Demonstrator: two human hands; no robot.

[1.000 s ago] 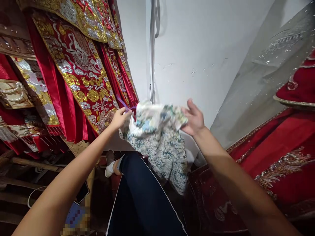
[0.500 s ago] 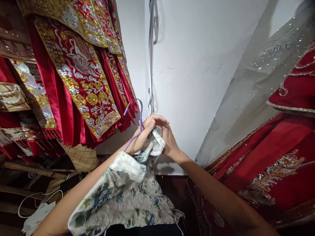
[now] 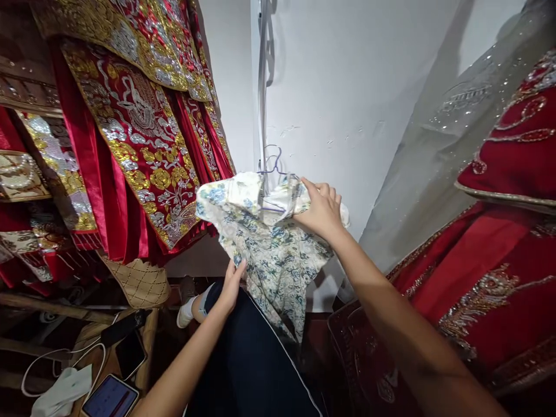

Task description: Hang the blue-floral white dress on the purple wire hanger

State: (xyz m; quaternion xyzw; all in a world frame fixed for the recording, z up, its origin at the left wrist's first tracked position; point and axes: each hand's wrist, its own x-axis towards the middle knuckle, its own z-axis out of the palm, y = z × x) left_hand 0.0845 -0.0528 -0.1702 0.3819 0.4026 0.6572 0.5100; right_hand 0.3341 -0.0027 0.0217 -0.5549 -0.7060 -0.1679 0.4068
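Centre of the frame: the floral garment [image 3: 273,243] hangs on a purple hanger [image 3: 273,168], whose wire hook pokes up just above the collar, in front of the white wall [image 3: 347,104]. My right hand [image 3: 320,209] grips the garment's upper right shoulder, fingers curled over the cloth, so the weight is carried from the top and the piece drapes down freely. My left hand [image 3: 232,284] comes up from the lower middle and pinches the left edge of the fabric between thumb and fingers; held there, the cloth is drawn a little taut and flat rather than bunching. I cannot tell whether the hook is caught on anything or only carried by my grip.

Left side of the frame: red embroidered robes [image 3: 143,133] with gold and silver thread hang in a close row, their lower edges just beside the floral piece. Right side: another red embroidered gown [image 3: 499,255] spreads wide, with a grey sequined fabric [image 3: 460,127] above it.

Lower middle: my dark trouser leg [image 3: 252,359] and a white-socked foot [image 3: 186,313]. Lower left corner: two phones [image 3: 110,397] and a white cable [image 3: 56,353] on a woven surface.
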